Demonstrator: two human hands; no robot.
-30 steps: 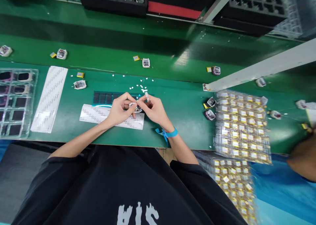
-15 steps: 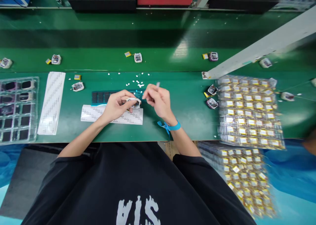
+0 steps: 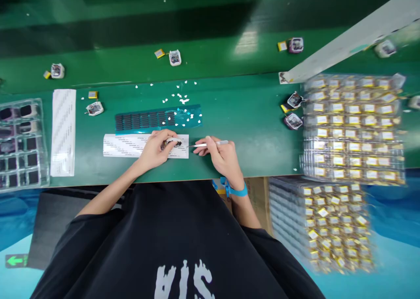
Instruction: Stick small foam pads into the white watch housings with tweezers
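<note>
1. On the green bench [image 3: 249,128] straight in front of you, your left hand [image 3: 154,152] closes its fingers around a small white-framed module [image 3: 173,142], pinning it down on the white label strip [image 3: 126,145]; that grip looks meant to keep the part steady while the tool works on it.
2. Your right hand [image 3: 223,157] pinches a slim pair of tweezers [image 3: 208,144] between thumb and fingers, the rest of the hand loosely curled. The tips point left, just beside the module; whether they touch it is too small to tell.
3. Just behind your hands lies the blue sheet of dark pads [image 3: 147,119], within easy reach of the tweezers, with white paper scraps [image 3: 179,99] scattered past it.
4. To your right, the clear trays of yellow-tagged cells [image 3: 352,128] sit stacked, with two dark modules [image 3: 293,111] beside them.
5. At your left, an empty-pocketed clear tray [image 3: 19,146] and a second strip [image 3: 63,130] lie well apart from the work.
</note>
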